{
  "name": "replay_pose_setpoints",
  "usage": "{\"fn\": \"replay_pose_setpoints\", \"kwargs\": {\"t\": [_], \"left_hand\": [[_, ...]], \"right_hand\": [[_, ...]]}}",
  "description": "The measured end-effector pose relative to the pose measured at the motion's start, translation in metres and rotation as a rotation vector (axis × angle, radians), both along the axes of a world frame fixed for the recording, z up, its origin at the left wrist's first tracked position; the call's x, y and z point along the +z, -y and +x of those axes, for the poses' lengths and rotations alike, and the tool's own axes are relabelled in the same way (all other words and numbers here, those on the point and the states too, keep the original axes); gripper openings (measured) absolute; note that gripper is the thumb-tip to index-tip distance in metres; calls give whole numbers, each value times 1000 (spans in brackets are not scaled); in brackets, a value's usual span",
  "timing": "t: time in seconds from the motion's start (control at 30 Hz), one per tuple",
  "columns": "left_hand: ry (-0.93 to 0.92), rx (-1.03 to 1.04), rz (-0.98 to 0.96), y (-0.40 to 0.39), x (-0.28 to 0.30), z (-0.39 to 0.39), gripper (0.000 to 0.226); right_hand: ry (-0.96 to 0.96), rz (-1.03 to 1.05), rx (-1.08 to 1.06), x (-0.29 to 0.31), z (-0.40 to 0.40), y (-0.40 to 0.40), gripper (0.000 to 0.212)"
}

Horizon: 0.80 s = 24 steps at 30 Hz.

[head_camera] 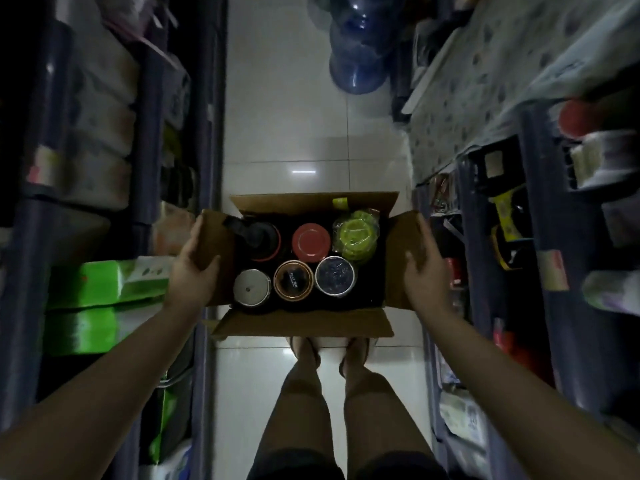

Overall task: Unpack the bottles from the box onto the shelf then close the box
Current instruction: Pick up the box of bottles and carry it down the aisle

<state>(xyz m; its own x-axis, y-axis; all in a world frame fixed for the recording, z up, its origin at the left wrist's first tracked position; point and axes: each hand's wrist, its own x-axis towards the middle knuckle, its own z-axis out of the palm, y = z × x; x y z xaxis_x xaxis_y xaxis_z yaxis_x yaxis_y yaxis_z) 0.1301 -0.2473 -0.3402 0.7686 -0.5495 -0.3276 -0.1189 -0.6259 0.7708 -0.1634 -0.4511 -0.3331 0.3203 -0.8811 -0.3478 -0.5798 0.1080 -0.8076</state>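
An open cardboard box (304, 323) is held above the white floor in front of my legs. Inside stand several bottles seen from above: a black pump top (254, 233), a red lid (310, 242), a green wrapped lid (355, 237), a silver lid (251, 289), a copper-rimmed lid (293, 280) and a dark blue lid (335, 274). My left hand (192, 265) grips the left side flap, thumb over its top. On the right side flap my right hand (424, 261) holds the same way.
Dark shelving units line both sides of a narrow aisle. The left shelf (104, 282) carries green packages and white packs. The right shelf (512, 220) holds a yellow tool and small goods. Blue water jugs (356, 46) stand on the floor ahead.
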Motion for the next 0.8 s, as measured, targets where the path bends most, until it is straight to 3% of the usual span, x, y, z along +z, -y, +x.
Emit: {"fn": "replay_pose_setpoints", "kwargs": {"t": [0.17, 0.53, 0.8], "left_hand": [[-2, 79, 23, 21, -103, 3, 69], [81, -101, 20, 45, -314, 3, 71], [-3, -70, 22, 39, -409, 2, 73]], "right_hand": [[-19, 5, -61, -103, 6, 14, 71], [-82, 1, -147, -323, 3, 10, 64], [-97, 56, -97, -416, 5, 15, 63]]}}
